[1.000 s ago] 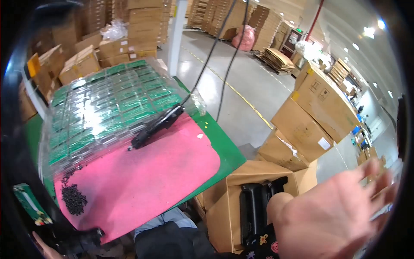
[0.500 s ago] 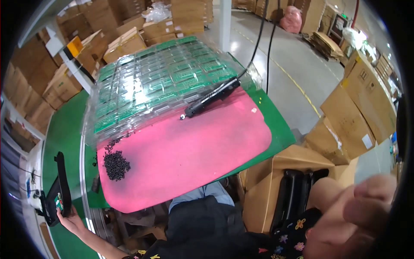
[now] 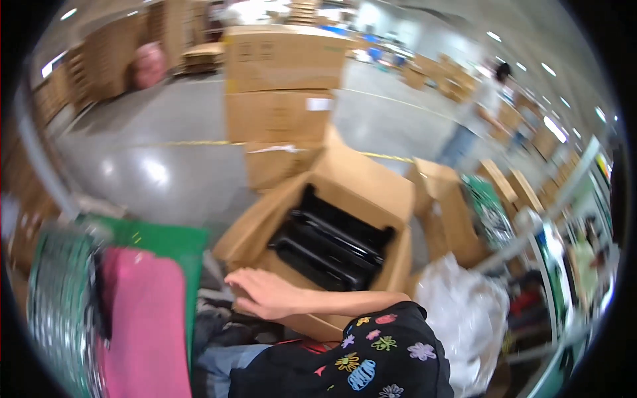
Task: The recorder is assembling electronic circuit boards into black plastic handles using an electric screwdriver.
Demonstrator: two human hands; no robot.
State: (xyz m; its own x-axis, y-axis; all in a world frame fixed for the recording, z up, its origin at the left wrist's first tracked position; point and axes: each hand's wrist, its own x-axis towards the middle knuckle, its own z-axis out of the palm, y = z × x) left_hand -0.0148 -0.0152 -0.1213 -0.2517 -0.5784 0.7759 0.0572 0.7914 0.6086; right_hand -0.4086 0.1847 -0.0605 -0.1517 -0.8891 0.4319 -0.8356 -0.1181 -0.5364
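My right hand [image 3: 262,292] reaches leftward across the near edge of an open cardboard box [image 3: 308,326], from a short sleeve with coloured flowers. Its fingers are stretched out, slightly blurred, and nothing shows in them. Inside the box lie several glossy black molded plastic parts [image 3: 335,242], just beyond my forearm. To the left of the hand is a pink mat [image 3: 147,325] on a green work surface [image 3: 194,252]. My left hand is outside the picture.
Clear plastic trays [image 3: 63,298] are stacked at the left. Stacked cartons [image 3: 285,86] stand behind the box. White plastic wrapping [image 3: 461,318] and another open carton [image 3: 448,225] are at the right. A person [image 3: 474,113] stands farther off on the grey floor.
The view has swung right, from the mat to the open box. My right hand has moved from the right edge to over the box's near side; my left hand, holding a black part, has left view.
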